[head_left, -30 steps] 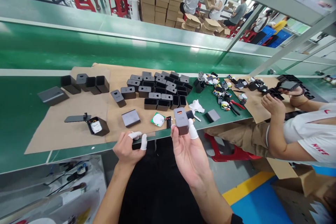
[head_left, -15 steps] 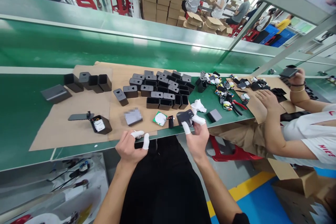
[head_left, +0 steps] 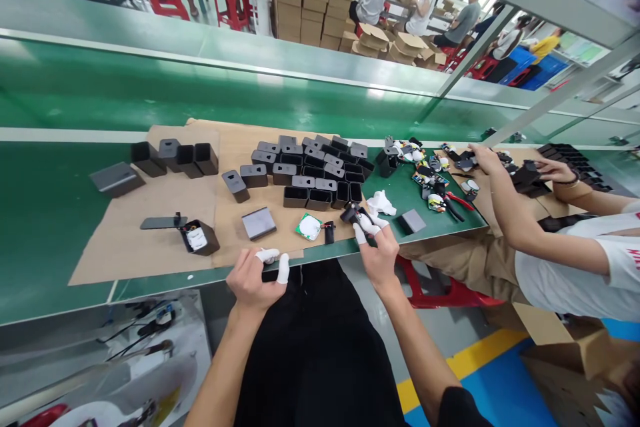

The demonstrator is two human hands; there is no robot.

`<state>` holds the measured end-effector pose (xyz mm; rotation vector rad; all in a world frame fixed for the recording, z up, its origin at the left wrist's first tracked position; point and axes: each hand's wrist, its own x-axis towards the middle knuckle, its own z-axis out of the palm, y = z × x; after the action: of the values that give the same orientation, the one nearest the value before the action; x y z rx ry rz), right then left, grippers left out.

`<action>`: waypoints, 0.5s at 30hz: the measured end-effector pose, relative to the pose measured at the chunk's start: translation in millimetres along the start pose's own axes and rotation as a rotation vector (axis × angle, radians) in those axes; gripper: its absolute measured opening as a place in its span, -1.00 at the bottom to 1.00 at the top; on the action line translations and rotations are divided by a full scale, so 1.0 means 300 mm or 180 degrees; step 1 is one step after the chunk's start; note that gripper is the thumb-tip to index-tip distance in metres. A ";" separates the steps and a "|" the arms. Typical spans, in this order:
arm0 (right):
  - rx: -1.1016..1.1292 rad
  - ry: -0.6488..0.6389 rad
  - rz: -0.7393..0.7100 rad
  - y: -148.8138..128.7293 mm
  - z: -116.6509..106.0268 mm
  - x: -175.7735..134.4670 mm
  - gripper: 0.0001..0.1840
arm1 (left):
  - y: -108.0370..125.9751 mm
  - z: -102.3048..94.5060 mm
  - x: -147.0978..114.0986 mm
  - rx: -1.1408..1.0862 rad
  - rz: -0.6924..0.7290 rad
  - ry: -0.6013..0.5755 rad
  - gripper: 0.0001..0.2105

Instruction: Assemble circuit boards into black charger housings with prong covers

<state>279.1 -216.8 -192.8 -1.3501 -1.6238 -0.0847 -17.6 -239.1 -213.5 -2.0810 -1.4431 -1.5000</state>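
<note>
Grips a black part point(head_left: 349, 215) in the white-capped fingers point(head_left: 359, 233) of the right hand point(head_left: 381, 257), closed on it near the front of the counter point(head_left: 50, 233). Rests the left hand point(head_left: 250, 280) at the front edge, white-capped thumb and forefinger slightly parted; cannot tell whether gripping anything there. Has a small black piece point(head_left: 329, 232) just left of the black part, then a green board point(head_left: 309, 227) with a white pad. Has a crumpled white cloth point(head_left: 381, 203) just beyond the right hand, with a grey box point(head_left: 411, 221) to its right. Shows another grey box point(head_left: 259, 223) beyond the left hand, and farther left an open case point(head_left: 209, 238) on its side beside a flat lid point(head_left: 157, 223). Shows a cluster of black cases point(head_left: 320, 199) on cardboard point(head_left: 115, 233) farther back. Includes, to the right, red-handled pliers point(head_left: 455, 207) among loose parts, then a co-worker point(head_left: 565, 273) handling dark cases.
</note>
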 end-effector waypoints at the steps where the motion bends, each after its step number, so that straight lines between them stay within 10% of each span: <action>1: 0.0012 -0.0045 0.0016 0.002 0.000 0.008 -0.84 | 0.001 -0.002 0.002 -0.0005 -0.0008 0.0002 -0.77; 15: 0.0166 -0.0177 0.0381 -0.031 -0.010 0.037 -0.79 | 0.011 -0.014 0.012 -0.0073 -0.0091 -0.0009 -0.81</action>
<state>274.8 -214.1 -178.9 -1.4169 -1.5766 0.0669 -17.5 -241.2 -207.5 -2.0849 -1.4696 -1.5317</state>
